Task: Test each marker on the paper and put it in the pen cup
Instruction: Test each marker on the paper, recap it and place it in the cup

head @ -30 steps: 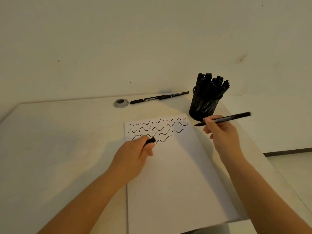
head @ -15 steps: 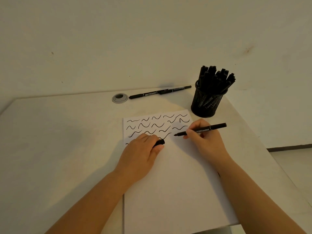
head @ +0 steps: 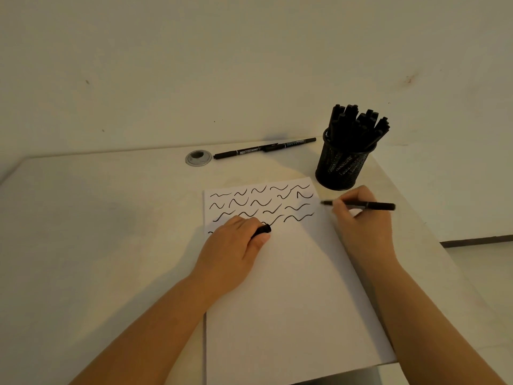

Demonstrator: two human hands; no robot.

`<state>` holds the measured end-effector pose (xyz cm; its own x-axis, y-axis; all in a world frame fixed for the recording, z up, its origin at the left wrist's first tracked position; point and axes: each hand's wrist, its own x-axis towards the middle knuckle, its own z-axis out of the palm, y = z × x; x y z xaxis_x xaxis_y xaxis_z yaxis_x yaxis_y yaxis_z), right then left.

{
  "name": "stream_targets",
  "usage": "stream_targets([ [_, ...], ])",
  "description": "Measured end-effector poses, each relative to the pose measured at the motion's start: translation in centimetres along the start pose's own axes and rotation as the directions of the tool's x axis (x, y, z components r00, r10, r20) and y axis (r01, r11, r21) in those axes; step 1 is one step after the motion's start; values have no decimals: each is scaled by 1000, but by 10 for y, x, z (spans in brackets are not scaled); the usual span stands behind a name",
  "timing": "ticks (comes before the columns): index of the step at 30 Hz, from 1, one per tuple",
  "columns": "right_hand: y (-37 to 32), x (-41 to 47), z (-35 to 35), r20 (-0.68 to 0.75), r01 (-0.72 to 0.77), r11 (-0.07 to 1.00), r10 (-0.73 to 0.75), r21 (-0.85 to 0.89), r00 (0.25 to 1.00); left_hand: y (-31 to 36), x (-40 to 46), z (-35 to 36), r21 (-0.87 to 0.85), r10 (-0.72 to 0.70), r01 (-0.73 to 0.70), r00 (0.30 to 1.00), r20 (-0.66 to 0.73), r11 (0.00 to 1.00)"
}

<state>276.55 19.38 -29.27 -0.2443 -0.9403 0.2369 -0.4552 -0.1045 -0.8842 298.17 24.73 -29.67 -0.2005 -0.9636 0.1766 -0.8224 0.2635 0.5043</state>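
A white sheet of paper [head: 291, 295] lies on the table, its top part covered with rows of black squiggles. My right hand [head: 361, 218] pinches a black marker [head: 372, 205] held nearly level, its tip pointing left just past the paper's right edge. My left hand [head: 236, 245] rests on the paper and grips a black marker cap [head: 262, 230]. A black mesh pen cup [head: 341, 165] full of several black markers stands just beyond my right hand. Two more black markers [head: 263, 149] lie end to end at the table's back edge.
A round grey cable grommet [head: 198, 157] sits in the table left of the loose markers. The wall rises right behind the table. The table's right edge runs close to the cup, with the floor [head: 485, 273] below.
My right hand came down with the marker onto the paper, then moved right past the sheet's edge. A new squiggle closes the fourth row. My left hand stayed put.
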Motion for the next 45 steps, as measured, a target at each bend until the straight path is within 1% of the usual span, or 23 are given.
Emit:
stream_targets([
  [2, -7, 1, -5, -114, 18, 996, -8, 91, 993, -1, -1, 0, -24, -5, 5, 1000, -21, 1000],
  [3, -11, 1, -8, -127, 14, 989, 5, 149, 992, -1, -1, 0, -43, -8, 6, 999, -45, 999],
  [4, -16, 1, -9, -108, -2, 980, 24, 199, 994, -1, -1, 0, -64, -8, 4, 997, -74, 998],
  [6, -24, -1, -9, -20, -58, 958, 67, 280, 998, -1, -1, -2, -106, -12, 0, 993, -117, 994],
  [8, -32, -5, -5, 82, -151, 914, 129, 377, 988, 0, -1, -3, -128, -11, -6, 991, -131, 992],
  [9, -35, -7, -2, 142, -219, 866, 172, 449, 975, 0, -1, -4, -132, -7, -11, 991, -134, 991],
  [10, -37, -8, 2, 209, -297, 795, 216, 530, 954, 0, -1, -4, -134, -4, -14, 991, -134, 991],
  [12, -43, -11, 12, 331, -427, 626, 271, 653, 904, -1, -2, -5, -135, -4, -14, 991, -130, 991],
  [13, -43, -14, 19, 354, -452, 572, 281, 685, 892, -1, -2, -5, -132, -6, -11, 992, -128, 991],
  [14, -42, -17, 25, 349, -449, 548, 281, 706, 894, -2, -2, -5, -129, -8, -8, 992, -125, 992],
  [15, -40, -20, 30, 327, -424, 554, 271, 717, 905, -2, -2, -6, -129, -10, -6, 992, -123, 992],
  [18, -29, -27, 39, 261, -342, 613, 221, 712, 940, -4, -2, -5, -119, -5, -9, 993, -121, 993],
  [21, -22, -26, 37, 285, -359, 578, 219, 732, 933, -4, -2, -5, -132, 0, -15, 993, -114, 991],
  [23, -22, -26, 37, 309, -365, 575, 197, 732, 930, -3, -1, -6, -129, 12, -26, 994, -108, 991],
  [33, -23, -31, 38, 369, -292, 717, 52, 633, 928, -3, -1, -6, -107, 35, -45, 996, -87, 993],
  [40, -30, -36, 37, 435, -200, 825, -60, 528, 899, -3, 0, -7, -103, 39, -49, 994, -105, 993],
  [45, -33, -38, 38, 512, -198, 829, -120, 523, 851, -1, -4, -9, -168, 6, -29, 990, -139, 985],
])
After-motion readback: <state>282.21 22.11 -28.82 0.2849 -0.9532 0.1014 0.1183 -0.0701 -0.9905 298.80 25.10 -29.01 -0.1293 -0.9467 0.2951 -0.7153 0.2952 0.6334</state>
